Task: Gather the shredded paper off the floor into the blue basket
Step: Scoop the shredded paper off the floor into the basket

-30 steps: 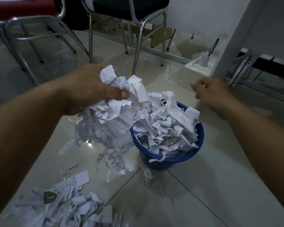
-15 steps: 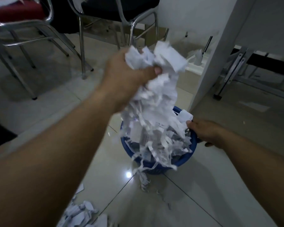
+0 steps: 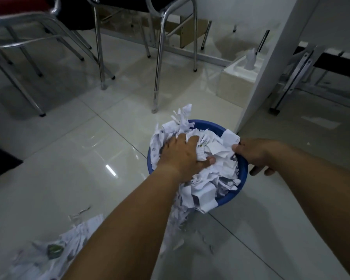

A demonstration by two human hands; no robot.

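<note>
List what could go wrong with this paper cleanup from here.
1. The blue basket is heaped above its rim, and shreds already hang over the near edge; pressing with the left hand may squeeze more shredded paper out.
2. The right hand grips only the rim on one side, so a hard push could tip the basket.
3. A floor pile remains at lower left, and the basket may not hold it.

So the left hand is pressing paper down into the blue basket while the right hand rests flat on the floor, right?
Not quite. The left hand does press the shredded paper into the blue basket, but in the head view the right hand grips the basket's rim, steadying it, rather than resting flat on the floor.
</note>
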